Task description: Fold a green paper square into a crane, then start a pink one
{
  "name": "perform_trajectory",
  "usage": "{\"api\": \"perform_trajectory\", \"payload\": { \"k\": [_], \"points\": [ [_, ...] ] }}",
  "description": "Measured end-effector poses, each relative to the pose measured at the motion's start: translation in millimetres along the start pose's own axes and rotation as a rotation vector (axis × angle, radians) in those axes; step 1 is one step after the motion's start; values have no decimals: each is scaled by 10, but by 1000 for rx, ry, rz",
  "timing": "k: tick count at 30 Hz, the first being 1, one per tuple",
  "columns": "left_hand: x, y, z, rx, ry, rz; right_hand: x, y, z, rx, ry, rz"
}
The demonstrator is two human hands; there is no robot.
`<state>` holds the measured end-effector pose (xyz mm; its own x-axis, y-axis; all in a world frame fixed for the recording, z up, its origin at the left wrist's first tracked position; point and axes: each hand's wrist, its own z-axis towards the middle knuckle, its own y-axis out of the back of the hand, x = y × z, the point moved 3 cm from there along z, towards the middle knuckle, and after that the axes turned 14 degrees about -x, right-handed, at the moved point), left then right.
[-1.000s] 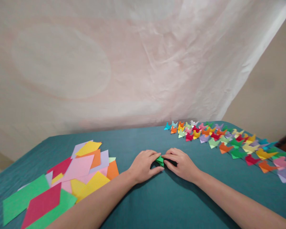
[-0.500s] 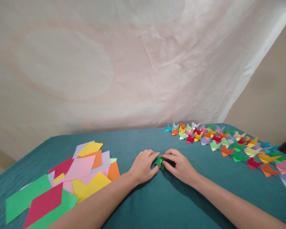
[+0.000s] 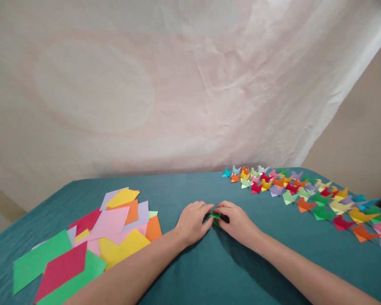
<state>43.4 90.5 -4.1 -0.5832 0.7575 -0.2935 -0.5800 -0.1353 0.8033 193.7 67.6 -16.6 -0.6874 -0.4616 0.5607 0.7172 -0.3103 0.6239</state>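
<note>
Near the middle of the table, my left hand (image 3: 194,222) and my right hand (image 3: 236,220) meet at a small green folded paper (image 3: 215,216). Thumb and fingers of each hand are closed on its two sides. My fingertips cover much of the paper, so its exact shape is hard to make out. It is held just at or above the dark green cloth (image 3: 190,279); whether it touches the cloth I cannot tell.
Left of my arms lies an overlapping pile of coloured paper sheets (image 3: 111,222). At the right, several rows of small folded paper birds (image 3: 324,214) stand on the cloth. A pale hanging sheet (image 3: 178,84) closes off the far side.
The green paper has turned in my fingers and now shows a flatter, narrower face. Both hands stay at about the same place; the whole view has shifted slightly.
</note>
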Motion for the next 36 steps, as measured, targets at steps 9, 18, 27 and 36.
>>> {"api": "perform_trajectory", "payload": {
  "k": [9,18,27,36],
  "points": [
    [-2,16,8,-26,59,-104,-66,-6,-13,-54,-72,135],
    [-14,29,18,5,52,-149,-93,-14,-9,-96,-87,150],
    [36,-15,7,-42,138,-299,-106,-11,-9,-99,-95,159],
    [45,-10,62,-34,270,-444,-127,-20,-12,-103,-115,134]
  ]
}}
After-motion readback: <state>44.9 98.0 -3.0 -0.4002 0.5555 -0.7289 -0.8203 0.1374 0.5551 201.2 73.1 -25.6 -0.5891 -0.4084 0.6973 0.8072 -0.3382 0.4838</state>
